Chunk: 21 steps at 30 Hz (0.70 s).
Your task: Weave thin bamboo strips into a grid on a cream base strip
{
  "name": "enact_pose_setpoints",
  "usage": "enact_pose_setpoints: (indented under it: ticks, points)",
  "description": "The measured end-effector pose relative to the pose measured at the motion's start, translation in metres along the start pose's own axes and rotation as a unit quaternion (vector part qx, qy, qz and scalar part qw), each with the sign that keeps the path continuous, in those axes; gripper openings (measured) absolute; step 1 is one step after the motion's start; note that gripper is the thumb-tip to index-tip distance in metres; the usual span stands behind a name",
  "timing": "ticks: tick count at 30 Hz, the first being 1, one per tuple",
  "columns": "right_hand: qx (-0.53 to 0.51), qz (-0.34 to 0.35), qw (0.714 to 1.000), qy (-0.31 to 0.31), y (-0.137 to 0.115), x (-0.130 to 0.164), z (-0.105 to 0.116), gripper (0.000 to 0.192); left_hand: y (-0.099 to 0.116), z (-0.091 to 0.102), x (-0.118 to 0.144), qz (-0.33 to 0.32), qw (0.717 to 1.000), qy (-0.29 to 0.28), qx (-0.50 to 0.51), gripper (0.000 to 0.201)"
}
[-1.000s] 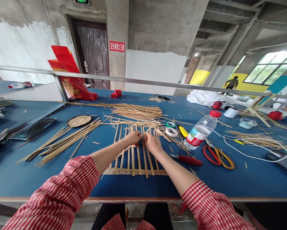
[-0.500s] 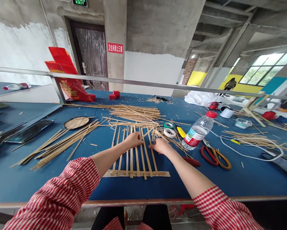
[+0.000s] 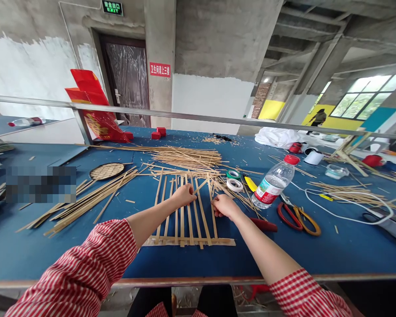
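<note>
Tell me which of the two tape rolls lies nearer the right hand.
The white tape roll: it lies just beyond the right hand, while the green tape roll sits farther back on the table.

Daylight, bright and even, coming mainly from the windows (image 3: 366, 94) at upper right; they're blown out near white. Soft, faint shadows on the blue table (image 3: 191, 259), no hard glare. Focus sharp across the centre. Strong wide-angle distortion: the rail (image 3: 198, 117) bows, walls lean at the edges. One pixelated block (image 3: 41, 184) at left hides what's under it.
</note>
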State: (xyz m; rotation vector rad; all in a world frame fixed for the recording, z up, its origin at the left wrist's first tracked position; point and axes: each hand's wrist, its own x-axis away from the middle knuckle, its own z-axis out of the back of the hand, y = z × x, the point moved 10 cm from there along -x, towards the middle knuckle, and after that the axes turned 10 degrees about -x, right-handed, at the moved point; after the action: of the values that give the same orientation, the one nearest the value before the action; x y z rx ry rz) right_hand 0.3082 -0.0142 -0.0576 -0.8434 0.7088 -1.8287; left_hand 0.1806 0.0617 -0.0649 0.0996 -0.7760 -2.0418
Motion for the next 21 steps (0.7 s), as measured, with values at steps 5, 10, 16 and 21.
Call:
enact_pose_setpoints:
  ticks: [5,10,16,21]
  points:
    - [-0.042,0.024,0.999,0.015,0.004,0.007,0.005,0.017,0.003,0.002,0.003,-0.003,1.0,-0.002,0.002,0.026]
    - [-0.059,0.054,0.997,0.022,-0.003,0.012,0.007,0.014,0.006,0.004,0.004,-0.008,1.0,-0.007,-0.003,0.026]
    - [-0.063,0.067,0.995,0.039,-0.006,0.017,0.01,0.012,0.005,0.002,0.004,0.002,1.0,-0.016,-0.007,0.026]
    - [-0.03,0.08,0.996,0.031,-0.007,0.019,0.009,0.012,0.007,0.004,0.005,-0.005,1.0,-0.009,-0.019,0.025]
